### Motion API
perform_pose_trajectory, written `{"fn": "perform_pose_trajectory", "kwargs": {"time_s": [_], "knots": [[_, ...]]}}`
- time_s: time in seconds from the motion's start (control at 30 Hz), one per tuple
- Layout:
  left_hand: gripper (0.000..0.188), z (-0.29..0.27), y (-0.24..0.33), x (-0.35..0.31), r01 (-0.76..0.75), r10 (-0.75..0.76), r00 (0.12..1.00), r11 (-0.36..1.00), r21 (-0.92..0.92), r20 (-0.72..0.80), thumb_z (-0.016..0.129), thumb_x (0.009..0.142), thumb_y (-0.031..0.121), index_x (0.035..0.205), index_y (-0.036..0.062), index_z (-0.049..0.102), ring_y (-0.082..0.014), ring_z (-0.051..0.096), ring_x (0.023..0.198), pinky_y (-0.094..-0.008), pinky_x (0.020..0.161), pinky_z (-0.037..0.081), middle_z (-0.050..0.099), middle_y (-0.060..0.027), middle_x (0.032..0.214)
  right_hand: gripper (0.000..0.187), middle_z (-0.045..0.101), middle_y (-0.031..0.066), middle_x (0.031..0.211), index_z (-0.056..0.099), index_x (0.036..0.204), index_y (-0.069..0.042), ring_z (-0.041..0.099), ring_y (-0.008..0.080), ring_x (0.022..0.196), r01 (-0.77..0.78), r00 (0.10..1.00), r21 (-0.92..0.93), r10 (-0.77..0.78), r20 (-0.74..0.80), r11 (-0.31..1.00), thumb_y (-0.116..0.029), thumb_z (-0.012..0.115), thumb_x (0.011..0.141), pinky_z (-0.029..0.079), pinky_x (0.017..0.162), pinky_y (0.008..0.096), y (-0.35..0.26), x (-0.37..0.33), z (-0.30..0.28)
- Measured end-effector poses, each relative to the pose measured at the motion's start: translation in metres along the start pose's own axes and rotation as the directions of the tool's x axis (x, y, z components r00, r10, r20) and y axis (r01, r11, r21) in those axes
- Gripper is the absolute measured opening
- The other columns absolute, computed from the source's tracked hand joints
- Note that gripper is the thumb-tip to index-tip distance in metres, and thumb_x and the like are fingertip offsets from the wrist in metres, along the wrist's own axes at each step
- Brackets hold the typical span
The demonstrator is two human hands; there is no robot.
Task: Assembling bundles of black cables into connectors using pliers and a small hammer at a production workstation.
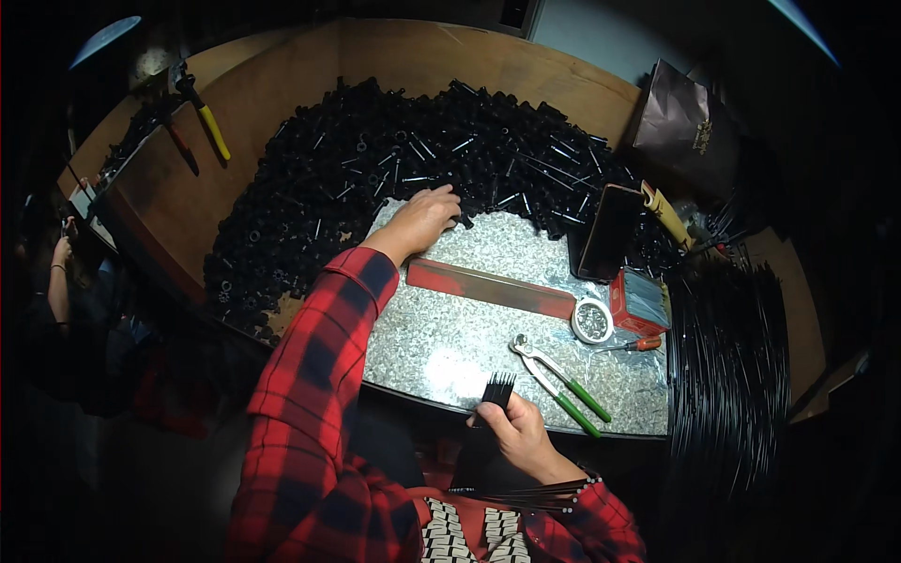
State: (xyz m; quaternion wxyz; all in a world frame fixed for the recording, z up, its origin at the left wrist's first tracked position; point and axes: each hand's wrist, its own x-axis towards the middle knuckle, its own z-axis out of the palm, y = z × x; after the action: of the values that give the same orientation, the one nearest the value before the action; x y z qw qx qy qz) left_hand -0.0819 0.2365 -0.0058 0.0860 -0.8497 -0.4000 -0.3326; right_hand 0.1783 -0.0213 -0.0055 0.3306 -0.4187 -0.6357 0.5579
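Observation:
My left hand point(427, 221) reaches to the near edge of a large heap of small black tubular parts point(375, 141). Its fingers are bent together against the dark pieces, and what they pinch is hidden. Close to my body, my right hand point(522, 436) is closed round a bundle of thin black rods point(499, 389), whose fine tips point up and away from me. More thin dark rods with pale ends point(563, 495) lie by my right wrist. Between my hands, a long red-brown bar point(493, 286) lies across the speckled worktop point(422, 338).
Green-handled pincers point(560, 385), a white ring-shaped dish point(592, 321), an orange-handled screwdriver point(642, 345) and a red box point(638, 300) sit at the right. A phone point(610, 230) leans behind. Long black rods point(727, 366) hang over the edge. Wooden walls point(497, 61) enclose the heap.

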Motion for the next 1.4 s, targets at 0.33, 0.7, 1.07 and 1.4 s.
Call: {"fn": "perform_pose_trajectory", "kwargs": {"time_s": [0.33,0.7,1.07,1.4], "knots": [[0.018,-0.007,-0.004,-0.005,-0.011,-0.020,0.976,0.990,0.141,0.218,0.064,0.082,0.021,0.095,0.0079,0.065,-0.0284,0.054,0.102,-0.0409,0.093,0.042,0.059,-0.0085,0.092,0.019,0.067,0.0047,0.079,0.060,0.087,0.000,0.061,0.0111,0.074,-0.009,1.000,-0.036,0.008,-0.007,0.999,-0.015,0.053,0.096,0.048,0.068,0.0264,-0.007,0.001,-0.002],[0.016,-0.017,-0.007,-0.027,0.149,-0.180,0.968,0.973,0.178,0.172,0.056,0.088,0.020,0.091,0.0038,0.060,-0.0306,0.054,0.091,-0.0406,0.082,0.043,0.059,-0.0132,0.087,0.020,0.067,0.0042,0.077,0.061,0.086,0.001,0.061,0.0111,0.072,0.013,1.000,-0.044,-0.013,-0.013,0.999,-0.015,0.053,0.096,0.048,0.067,0.0263,-0.007,0.003,-0.002],[0.023,-0.025,-0.007,-0.048,0.589,-0.600,0.800,0.780,-0.213,0.012,0.053,0.090,0.022,0.095,-0.0007,0.057,-0.0395,0.057,0.094,-0.0439,0.080,0.046,0.061,-0.0207,0.088,0.021,0.067,0.0046,0.078,0.060,0.087,0.001,0.062,0.0113,0.073,0.037,0.999,-0.051,-0.038,-0.004,0.998,-0.017,0.053,0.096,0.048,0.067,0.0262,-0.006,0.000,-0.001],[0.012,-0.064,0.020,-0.075,-0.049,0.025,0.990,0.984,0.172,0.137,0.060,0.084,0.015,0.090,0.0061,0.053,-0.0313,0.056,0.084,-0.0427,0.076,0.046,0.054,-0.0131,0.083,0.021,0.067,0.0056,0.077,0.060,0.088,0.001,0.062,0.0125,0.072,0.056,0.998,-0.050,-0.057,-0.016,0.997,-0.017,0.053,0.096,0.049,0.068,0.0273,0.000,-0.002,-0.001]]}}
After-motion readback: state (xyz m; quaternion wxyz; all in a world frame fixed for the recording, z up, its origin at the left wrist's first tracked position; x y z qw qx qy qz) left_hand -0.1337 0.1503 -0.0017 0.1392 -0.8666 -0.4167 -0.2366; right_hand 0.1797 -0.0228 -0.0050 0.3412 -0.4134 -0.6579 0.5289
